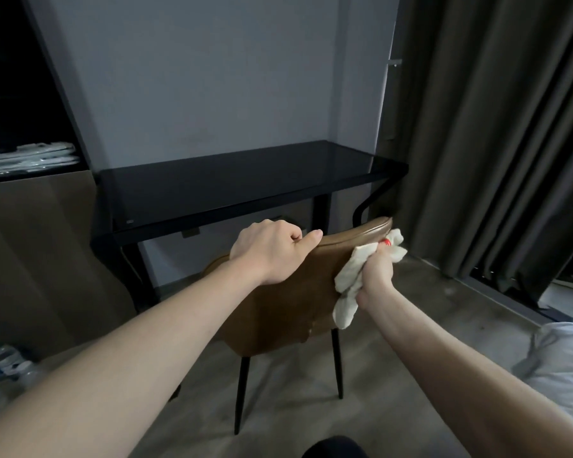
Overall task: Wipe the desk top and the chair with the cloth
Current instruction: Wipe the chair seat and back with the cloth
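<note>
A brown leather chair (288,302) on thin black legs stands with its back toward me, in front of a black glass-topped desk (232,180). My left hand (272,249) grips the top edge of the chair back, fingers curled over the far side. My right hand (376,274) holds a bunched white cloth (353,276) with a red mark against the right part of the chair back, near its top corner. The seat is hidden behind the back.
Dark grey curtains (497,127) hang at the right, close to the desk's end. A bed with white bedding (566,358) lies at the lower right. A dark shelf with folded white items (30,158) is at the left. Plastic bottles (4,361) lie at the lower left floor.
</note>
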Available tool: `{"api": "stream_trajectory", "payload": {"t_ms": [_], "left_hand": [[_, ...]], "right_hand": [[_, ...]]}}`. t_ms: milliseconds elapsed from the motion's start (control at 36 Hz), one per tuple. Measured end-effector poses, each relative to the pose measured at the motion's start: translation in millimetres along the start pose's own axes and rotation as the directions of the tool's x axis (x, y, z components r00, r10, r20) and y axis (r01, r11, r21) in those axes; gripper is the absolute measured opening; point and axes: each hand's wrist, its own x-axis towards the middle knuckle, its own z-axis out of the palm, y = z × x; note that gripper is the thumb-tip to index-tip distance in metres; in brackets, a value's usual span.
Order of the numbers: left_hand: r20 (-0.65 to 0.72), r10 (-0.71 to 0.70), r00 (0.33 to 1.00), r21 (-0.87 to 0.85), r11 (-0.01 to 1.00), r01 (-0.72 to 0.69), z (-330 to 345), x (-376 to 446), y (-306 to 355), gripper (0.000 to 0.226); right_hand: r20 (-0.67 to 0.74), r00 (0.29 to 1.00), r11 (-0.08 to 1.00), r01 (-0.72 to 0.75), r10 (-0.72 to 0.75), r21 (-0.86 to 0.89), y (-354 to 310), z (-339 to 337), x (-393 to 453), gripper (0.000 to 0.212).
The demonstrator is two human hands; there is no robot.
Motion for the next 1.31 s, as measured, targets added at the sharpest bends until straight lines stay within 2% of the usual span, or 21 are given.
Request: {"api": "stream_trajectory", "payload": {"t_ms": [56,167,250,306,361,472,611,778,917,972,1083,1167,1306], "left_hand": [[0.006,-0.006,1.0,0.001,1.0,0.006,-1.3,-1.5,1.8,0.068],[0.001,-0.008,1.0,0.004,1.0,0.008,-2.7,-3.4,3.7,0.068],[0.003,-0.015,1.0,-0.004,1.0,0.015,-0.7,-2.7,2.5,0.068],[-0.003,-0.009,1.0,-0.008,1.0,0.009,1.1,-1.8,1.2,0.067],[-0.013,-0.002,1.0,-0.006,1.0,0.002,2.4,-1.1,0.0,0.066],[-0.037,0.016,0.999,0.01,1.0,-0.016,5.4,0.8,-2.2,0.066],[-0.071,0.044,0.997,0.009,0.999,-0.043,10.6,4.1,-6.1,0.068],[-0.085,0.071,0.994,0.012,0.997,-0.07,12.8,7.4,-8.5,0.069],[-0.079,0.057,0.995,0.014,0.998,-0.056,10.9,6.4,-7.0,0.068],[-0.071,0.05,0.996,0.015,0.999,-0.049,9.4,5.6,-5.5,0.069],[-0.045,0.027,0.999,0.027,0.999,-0.026,5.7,3.5,-1.9,0.068],[-0.025,0.013,1.0,0.026,1.0,-0.013,3.4,1.1,0.3,0.066],[0.001,-0.027,1.0,0.025,0.999,0.027,-1.0,-2.9,4.3,0.065]], "right_hand": [[0.026,0.998,0.999,0.048,-0.048,0.0,-14.7,-2.3,-9.8,0.071],[0.019,0.969,0.969,0.246,-0.246,-0.018,-23.6,-2.8,-28.1,0.049],[-0.001,0.944,0.944,0.33,-0.33,0.023,-22.1,0.5,-30.3,0.033],[-0.005,0.926,0.926,0.377,-0.377,0.024,-14.1,1.6,-24.0,0.043],[-0.023,0.937,0.937,0.349,-0.349,0.008,-1.8,0.3,-6.7,0.056],[-0.071,0.982,0.984,0.176,-0.177,-0.019,16.4,-0.6,33.3,0.067],[-0.108,0.991,0.996,0.08,-0.085,-0.047,54.3,-6.0,61.0,0.058],[-0.088,0.988,0.987,0.115,-0.125,-0.112,90.3,-11.4,83.5,0.025],[-0.086,0.986,0.984,0.136,-0.146,-0.116,89.5,-10.3,73.4,0.027],[-0.083,0.976,0.977,0.195,-0.202,-0.086,81.7,-6.7,54.9,0.04],[-0.026,0.925,0.926,0.377,-0.378,-0.031,70.0,2.6,25.3,0.062],[0.026,0.876,0.876,0.482,-0.482,-0.011,61.1,3.2,4.0,0.059],[0.093,0.677,0.668,0.735,-0.73,-0.114,49.5,2.3,-34.9,0.068]]}}
